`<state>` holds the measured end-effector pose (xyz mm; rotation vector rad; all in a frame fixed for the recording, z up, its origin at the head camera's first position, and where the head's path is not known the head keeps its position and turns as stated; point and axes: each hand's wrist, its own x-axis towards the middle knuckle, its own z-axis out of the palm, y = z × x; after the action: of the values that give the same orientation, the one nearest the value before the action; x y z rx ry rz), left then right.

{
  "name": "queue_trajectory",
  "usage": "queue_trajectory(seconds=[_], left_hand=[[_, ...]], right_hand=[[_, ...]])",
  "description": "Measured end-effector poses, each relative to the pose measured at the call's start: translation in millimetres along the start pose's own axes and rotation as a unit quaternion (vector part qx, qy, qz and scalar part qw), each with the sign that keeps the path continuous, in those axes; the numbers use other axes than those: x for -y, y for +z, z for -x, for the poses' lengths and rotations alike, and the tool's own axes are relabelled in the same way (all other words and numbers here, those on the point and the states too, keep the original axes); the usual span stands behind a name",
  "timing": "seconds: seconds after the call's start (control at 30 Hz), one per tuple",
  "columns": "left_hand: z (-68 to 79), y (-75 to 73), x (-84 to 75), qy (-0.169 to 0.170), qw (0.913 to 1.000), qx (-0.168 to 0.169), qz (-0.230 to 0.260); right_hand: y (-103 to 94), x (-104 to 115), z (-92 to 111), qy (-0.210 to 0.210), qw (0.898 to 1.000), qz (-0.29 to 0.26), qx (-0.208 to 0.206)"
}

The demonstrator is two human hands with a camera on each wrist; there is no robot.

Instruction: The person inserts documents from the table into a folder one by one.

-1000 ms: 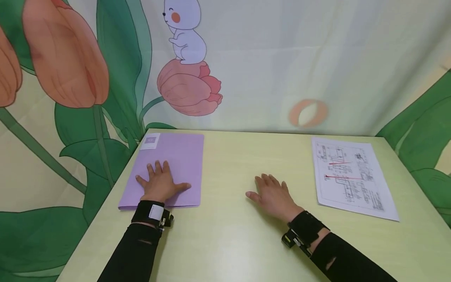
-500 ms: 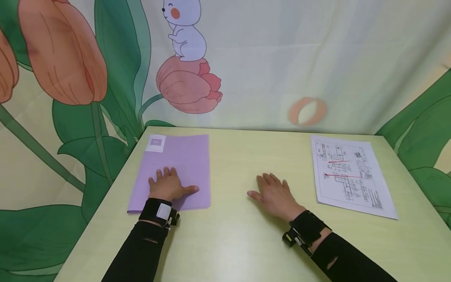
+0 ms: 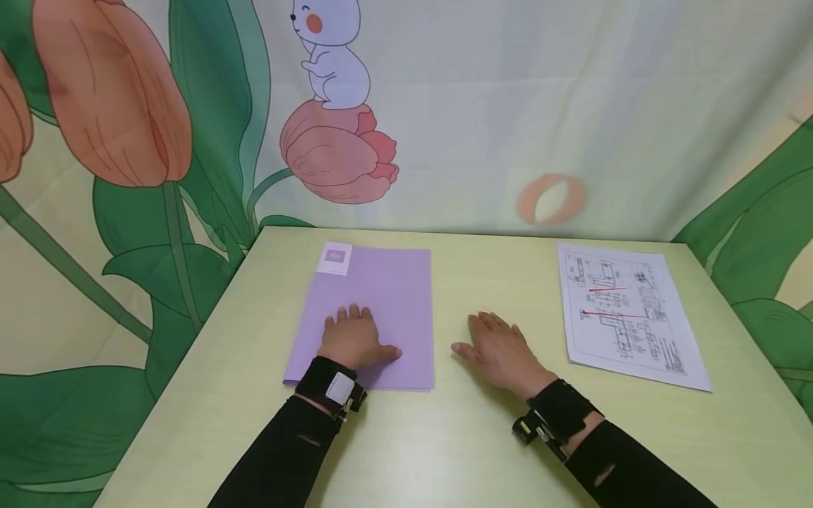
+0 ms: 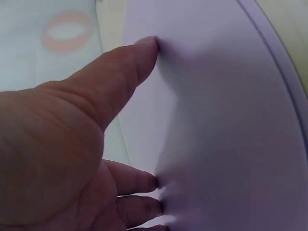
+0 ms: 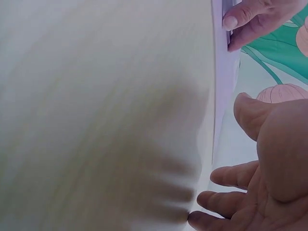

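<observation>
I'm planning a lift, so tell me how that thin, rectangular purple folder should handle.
The thin, rectangular purple folder probably slides readily, lying flat on a smooth, pale yellow tabletop. Its slim near edge suggests it's light and may flex when lifted.

From my end, I see that the purple folder (image 3: 400, 296) has slid rightward across the table (image 3: 209, 395) and slightly toward the near side, with the left hand (image 3: 349, 342) travelling along on top of it. A strip of the table now shows along the folder's left, and its right edge has come near the right hand (image 3: 504, 356).
</observation>
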<state>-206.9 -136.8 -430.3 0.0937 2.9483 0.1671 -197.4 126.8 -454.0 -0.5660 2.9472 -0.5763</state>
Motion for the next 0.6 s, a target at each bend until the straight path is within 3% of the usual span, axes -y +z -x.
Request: queue_trajectory(seconds=[0.37,0.6], left_hand=[[6.2,1.2,-66.8,0.067,0.9971,0.033,-0.017],[10.1,6.8,-90.6,0.107,0.9928,0.042,-0.034]], right_hand=[[-2.2,-7.1,0.9,0.015,1.0,-0.002,-0.006],[-3.6,-7.6,7.4,0.031,0.999,0.004,-0.011]])
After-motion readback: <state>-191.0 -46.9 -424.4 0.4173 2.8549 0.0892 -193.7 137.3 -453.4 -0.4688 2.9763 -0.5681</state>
